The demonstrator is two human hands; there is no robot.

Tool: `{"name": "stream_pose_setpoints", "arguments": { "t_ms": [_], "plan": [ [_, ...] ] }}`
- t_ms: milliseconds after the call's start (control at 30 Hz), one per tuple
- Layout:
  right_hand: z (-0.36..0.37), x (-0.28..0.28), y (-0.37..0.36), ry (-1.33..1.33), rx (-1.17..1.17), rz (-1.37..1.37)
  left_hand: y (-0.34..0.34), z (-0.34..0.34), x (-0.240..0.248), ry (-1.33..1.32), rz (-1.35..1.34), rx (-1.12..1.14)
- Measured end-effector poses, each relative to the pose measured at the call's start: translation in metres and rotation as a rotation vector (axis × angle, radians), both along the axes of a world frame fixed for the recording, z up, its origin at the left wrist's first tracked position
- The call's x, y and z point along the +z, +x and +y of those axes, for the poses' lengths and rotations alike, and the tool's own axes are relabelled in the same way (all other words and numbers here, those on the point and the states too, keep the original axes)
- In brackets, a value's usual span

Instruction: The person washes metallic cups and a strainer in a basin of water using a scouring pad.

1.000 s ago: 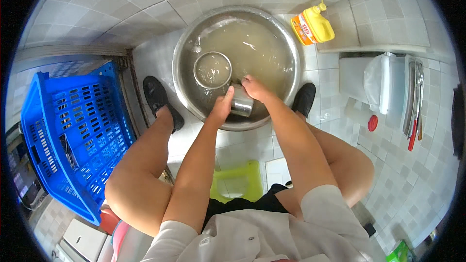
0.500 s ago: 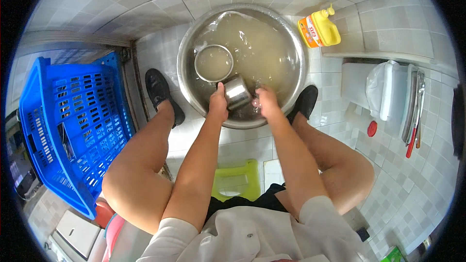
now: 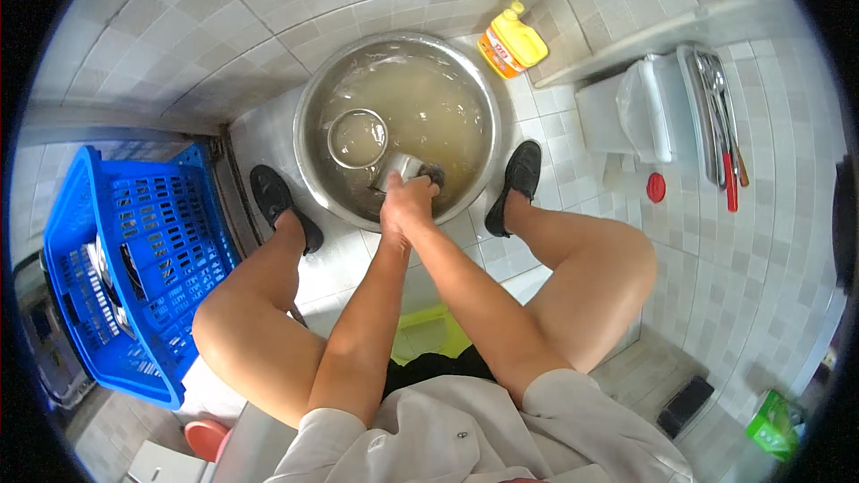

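A wide steel basin (image 3: 299, 130) of cloudy water stands on the floor between my feet. Near its front side, my left hand (image 3: 392, 207) is closed on a small shiny metal cup (image 3: 399, 166), tilted on its side; my right hand partly covers those fingers. Crossing over the left wrist, my right hand (image 3: 415, 196) is closed beside the cup, with a dark, rough scouring pad (image 3: 436, 173) at its fingertips. A round metal container (image 3: 358, 164), its rim showing, sits in the water to the left of the cup.
A yellow pump bottle (image 3: 513, 45) stands behind the basin, right. At left is a big blue crate (image 3: 170, 246) with dishes inside. Long metal utensils (image 3: 721, 121) lie in a tray at right, near a red disc (image 3: 656, 188). A green stool (image 3: 429, 333) is beneath me.
My right hand has moved left, over my left hand and against the cup. The cup has turned in the grip. The whole view has shifted, the basin now showing smaller and further left.
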State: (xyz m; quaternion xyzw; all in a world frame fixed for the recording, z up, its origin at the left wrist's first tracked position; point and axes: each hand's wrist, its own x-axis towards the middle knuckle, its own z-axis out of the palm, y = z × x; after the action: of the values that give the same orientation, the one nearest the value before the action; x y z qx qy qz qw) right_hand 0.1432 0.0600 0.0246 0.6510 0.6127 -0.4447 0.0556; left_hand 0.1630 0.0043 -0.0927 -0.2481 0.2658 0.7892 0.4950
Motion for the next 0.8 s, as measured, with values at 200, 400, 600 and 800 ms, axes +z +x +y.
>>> {"name": "stream_pose_setpoints", "arguments": {
  "t_ms": [200, 400, 600, 800],
  "plan": [
    [0.035, -0.031, 0.022, -0.494, -0.316, 0.418, -0.032, 0.016, 0.076, -0.043, 0.016, 0.077],
    [0.064, -0.038, 0.036, -0.591, -0.532, 0.777, -0.037, 0.001, 0.094, -0.091, 0.093, 0.103],
    [0.070, -0.028, 0.031, -0.420, -0.180, 0.811, -0.058, -0.017, 0.093, -0.174, 0.139, 0.047],
    [0.047, -0.013, 0.038, 0.426, -0.059, 0.451, -0.049, 0.001, 0.091, -0.398, 0.161, 0.110]
  ]
}}
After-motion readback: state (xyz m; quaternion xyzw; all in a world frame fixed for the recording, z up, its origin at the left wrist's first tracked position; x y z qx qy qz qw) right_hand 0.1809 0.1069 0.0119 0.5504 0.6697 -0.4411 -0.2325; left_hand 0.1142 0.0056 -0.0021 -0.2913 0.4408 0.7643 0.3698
